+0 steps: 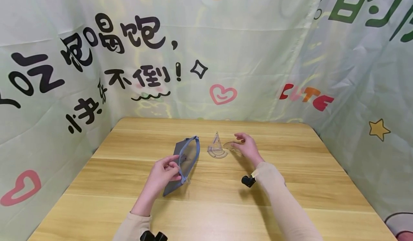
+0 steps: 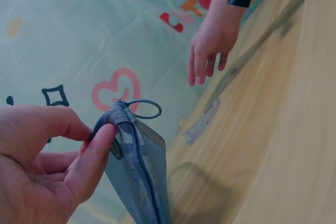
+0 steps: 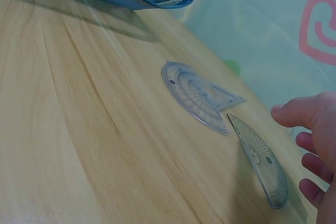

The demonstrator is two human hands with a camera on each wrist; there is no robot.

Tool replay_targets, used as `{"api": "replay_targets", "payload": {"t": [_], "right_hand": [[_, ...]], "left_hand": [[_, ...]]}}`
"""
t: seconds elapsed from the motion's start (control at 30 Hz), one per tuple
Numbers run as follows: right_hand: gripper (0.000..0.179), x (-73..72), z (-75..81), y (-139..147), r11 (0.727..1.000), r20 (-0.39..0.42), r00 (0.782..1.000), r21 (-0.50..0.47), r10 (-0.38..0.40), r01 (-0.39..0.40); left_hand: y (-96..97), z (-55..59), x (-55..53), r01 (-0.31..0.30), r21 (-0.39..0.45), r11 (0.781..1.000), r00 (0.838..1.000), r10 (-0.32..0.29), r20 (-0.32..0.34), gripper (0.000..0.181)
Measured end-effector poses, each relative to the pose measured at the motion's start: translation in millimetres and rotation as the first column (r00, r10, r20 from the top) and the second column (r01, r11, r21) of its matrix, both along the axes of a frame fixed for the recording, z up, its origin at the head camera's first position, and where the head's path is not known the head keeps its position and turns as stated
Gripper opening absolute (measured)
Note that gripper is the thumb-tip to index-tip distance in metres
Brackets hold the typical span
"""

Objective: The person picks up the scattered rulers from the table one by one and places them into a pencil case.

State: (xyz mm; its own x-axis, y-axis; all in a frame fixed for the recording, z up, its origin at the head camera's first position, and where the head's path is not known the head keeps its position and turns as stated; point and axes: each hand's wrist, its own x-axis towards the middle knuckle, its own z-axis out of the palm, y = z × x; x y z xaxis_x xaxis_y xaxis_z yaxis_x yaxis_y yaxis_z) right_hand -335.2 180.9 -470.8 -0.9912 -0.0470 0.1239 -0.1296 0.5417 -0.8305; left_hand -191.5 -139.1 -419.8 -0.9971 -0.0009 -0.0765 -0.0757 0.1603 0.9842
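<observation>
My left hand (image 1: 164,171) pinches the edge of a blue zippered pouch (image 1: 190,154), which stands with its mouth spread open towards the right. In the left wrist view, thumb and finger grip the pouch end beside a thin ring on the zip. My right hand (image 1: 249,148) hovers over the far right part of the table, fingers loosely bent. Just beside its fingertips is a clear half-round protractor (image 3: 260,158), with a gap between them in the right wrist view. To its left another clear protractor (image 1: 218,155) overlaps a clear set square (image 1: 217,142).
The wooden table (image 1: 219,208) reaches back to a pale printed curtain (image 1: 251,54) that hangs behind it and along both sides. A small black camera (image 1: 247,180) is worn at the right wrist, and black camera parts (image 1: 154,236) show at the left.
</observation>
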Motion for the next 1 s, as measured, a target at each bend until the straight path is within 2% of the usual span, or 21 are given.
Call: {"api": "replay_targets", "payload": {"t": [0.5,0.77,1.0], "right_hand": [[0.056,-2.1,-20.2,3.2,1.000,0.018,1.000,0.000,0.018,-0.018],[0.059,-1.6,-30.5,7.8,0.992,-0.041,0.999,0.125,0.023,-0.018],[0.062,0.9,-26.3,10.6,0.990,0.007,0.999,0.137,0.035,-0.036]], "left_hand": [[0.0,0.3,0.6,-0.001,-0.001,1.000,1.000,0.001,0.002,0.048],[1.3,0.3,1.4,0.005,-0.006,1.000,1.000,-0.005,0.001,0.049],[1.5,-1.0,0.6,0.004,-0.014,1.000,1.000,-0.004,0.003,0.049]]}}
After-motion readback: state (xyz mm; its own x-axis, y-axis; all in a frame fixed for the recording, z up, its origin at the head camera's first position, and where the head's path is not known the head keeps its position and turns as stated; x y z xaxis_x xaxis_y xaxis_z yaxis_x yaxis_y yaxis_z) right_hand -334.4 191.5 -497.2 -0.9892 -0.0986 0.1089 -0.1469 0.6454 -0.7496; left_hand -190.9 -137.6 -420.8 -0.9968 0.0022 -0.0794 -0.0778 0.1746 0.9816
